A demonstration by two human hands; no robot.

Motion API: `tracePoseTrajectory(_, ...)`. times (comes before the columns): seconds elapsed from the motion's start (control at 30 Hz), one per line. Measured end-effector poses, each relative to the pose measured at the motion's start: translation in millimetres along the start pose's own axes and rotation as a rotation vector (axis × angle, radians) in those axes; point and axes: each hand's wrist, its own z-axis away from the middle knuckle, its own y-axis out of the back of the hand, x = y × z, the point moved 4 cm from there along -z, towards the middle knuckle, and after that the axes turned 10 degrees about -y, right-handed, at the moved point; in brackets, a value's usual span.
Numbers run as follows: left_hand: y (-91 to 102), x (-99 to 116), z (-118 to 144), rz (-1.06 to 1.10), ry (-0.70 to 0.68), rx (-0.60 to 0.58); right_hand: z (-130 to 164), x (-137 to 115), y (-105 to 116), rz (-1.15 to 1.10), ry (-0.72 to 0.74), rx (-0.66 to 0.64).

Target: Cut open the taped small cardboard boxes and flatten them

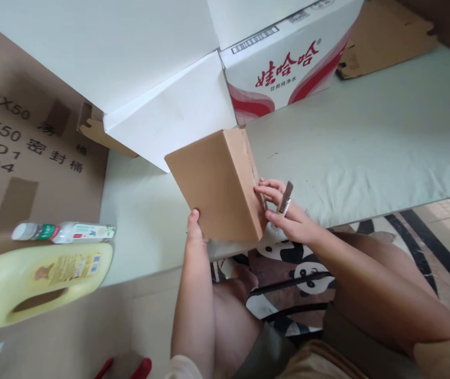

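A small plain brown cardboard box (215,184) is tilted at the middle of the view, over the edge of a pale green padded surface (367,147). My left hand (195,229) grips its lower left corner, thumb on the top face. My right hand (283,213) presses against the box's right side and holds a small metal-bladed cutter (286,197) with the blade pointing up, next to the taped seam.
A white carton with red print (288,63) and large white box flaps (138,73) stand behind. Flattened brown cardboard (23,152) lies left, beside a small bottle (62,231) and a yellow jug (39,279). More cardboard (382,37) lies top right.
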Motion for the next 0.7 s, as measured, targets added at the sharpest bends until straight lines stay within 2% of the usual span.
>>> tracePoseTrajectory(0.13,2.8,8.5,2.0,0.025,0.037,0.033,-1.5,-7.8,1.7,-0.025,0.003,0.041)
tracePoseTrajectory(0.27,0.4,14.3,4.4,0.043,0.07,0.002,-4.9,-2.9,16.9,-0.161,-0.241,0.173)
tracePoseTrajectory(0.43,-3.4,15.1,8.2,-0.017,0.055,-0.062,-5.4,-9.5,25.1,-0.346,-0.307,0.116)
tracePoseTrajectory(0.6,-2.9,12.4,12.6,-0.103,0.04,-0.094,-6.0,-18.2,26.2,-0.262,-0.308,0.065)
tracePoseTrajectory(0.7,-2.2,11.1,14.4,-0.104,0.041,-0.128,-7.0,-19.7,29.7,-0.205,-0.331,0.091)
